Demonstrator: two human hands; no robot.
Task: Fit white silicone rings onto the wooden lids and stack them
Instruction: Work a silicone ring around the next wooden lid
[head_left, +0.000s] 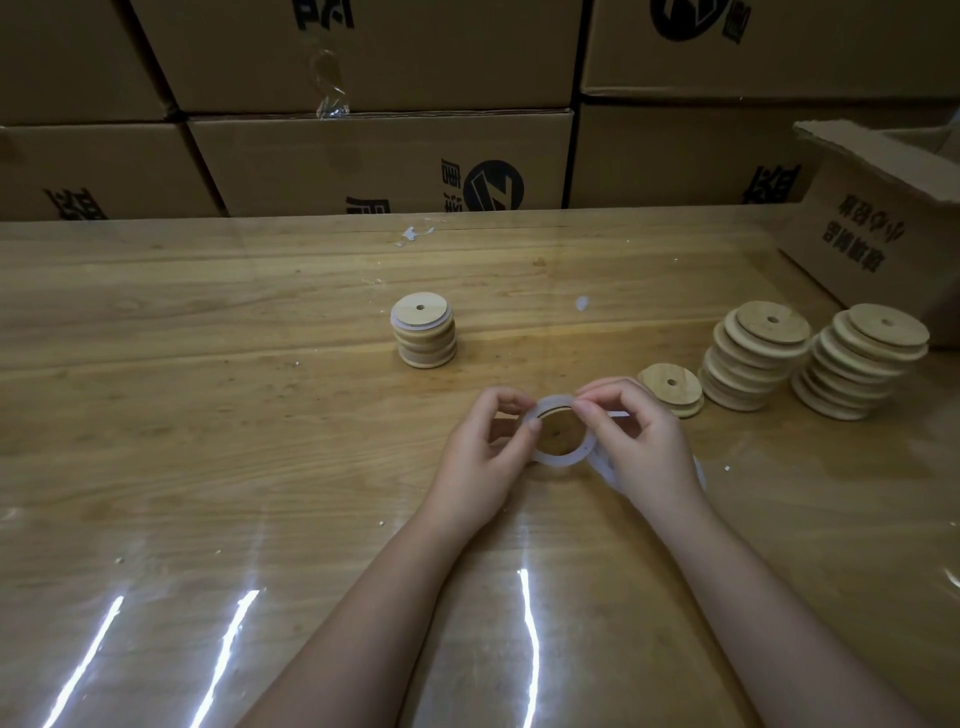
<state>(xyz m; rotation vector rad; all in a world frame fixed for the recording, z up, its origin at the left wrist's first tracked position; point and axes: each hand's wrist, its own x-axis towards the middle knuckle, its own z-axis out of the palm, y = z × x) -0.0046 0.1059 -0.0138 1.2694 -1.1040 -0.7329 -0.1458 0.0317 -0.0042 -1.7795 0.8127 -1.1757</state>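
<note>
Thumb and forefinger of the left hand (483, 452) are curled in and pinch the left rim of a white silicone ring (558, 460). The right hand (641, 447) mirrors it, thumb and forefinger clamped on the ring's upper right rim, its other fingers loosely bent. Between the two sets of fingertips the ring lies around a round pale-brown wooden lid with a small centre hole (563, 441), low over the wooden table covered in clear plastic film (260, 415). Whether the ring is seated all the way round cannot be told. Under the right palm, on the near side of its fingers, lie more loose white silicone rings (605, 467), partly hidden. Just right of the right hand's knuckles a single bare wooden lid (671, 387) lies flat. Further right stand a leaning stack of bare wooden lids (753, 358) and, beside it, a second leaning stack of bare lids (862, 364). Beyond the left hand's fingertips, well apart from them, stands a short upright stack of wooden lids fitted with white rings (423, 335). Far to the right of all the fingers sits an open brown cardboard box (883, 234), and past the table's far edge rises a wall of brown cardboard cartons with black print (363, 156).
</note>
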